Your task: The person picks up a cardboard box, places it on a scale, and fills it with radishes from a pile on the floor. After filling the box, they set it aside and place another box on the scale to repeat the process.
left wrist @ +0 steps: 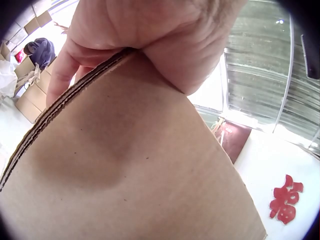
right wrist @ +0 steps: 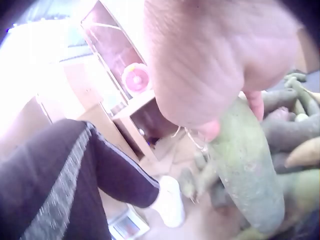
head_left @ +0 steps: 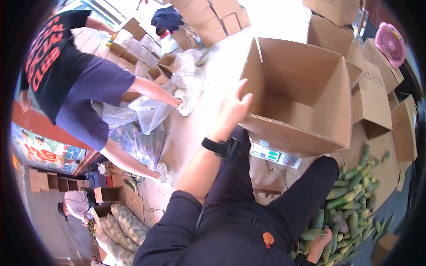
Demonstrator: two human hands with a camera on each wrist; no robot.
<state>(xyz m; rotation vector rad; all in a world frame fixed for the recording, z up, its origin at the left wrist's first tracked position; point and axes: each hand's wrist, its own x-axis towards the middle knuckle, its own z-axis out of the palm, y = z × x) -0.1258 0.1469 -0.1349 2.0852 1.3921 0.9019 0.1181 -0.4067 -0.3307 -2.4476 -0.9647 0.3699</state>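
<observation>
My left hand [head_left: 234,110] is at the near left corner of a large cardboard box [head_left: 295,133], whose top stands open. In the left wrist view, the box's cut edge [left wrist: 65,100] runs into the crook of that hand, with fingers on one side and the thumb side on the other. Low on the right, my right hand [head_left: 320,244] grips a long green radish [right wrist: 250,170] by its upper end. Its fingers curl round the radish, whose lower end points down over a pile of green radishes [head_left: 350,208].
Beneath the box shows a scale with a lit display [head_left: 273,155]. More cartons [head_left: 372,97] and a pink fan [head_left: 390,44] stand at the right. Another person [head_left: 84,84] stands at the left near plastic sheeting [head_left: 151,108]. Filled sacks [head_left: 126,226] lie at lower left.
</observation>
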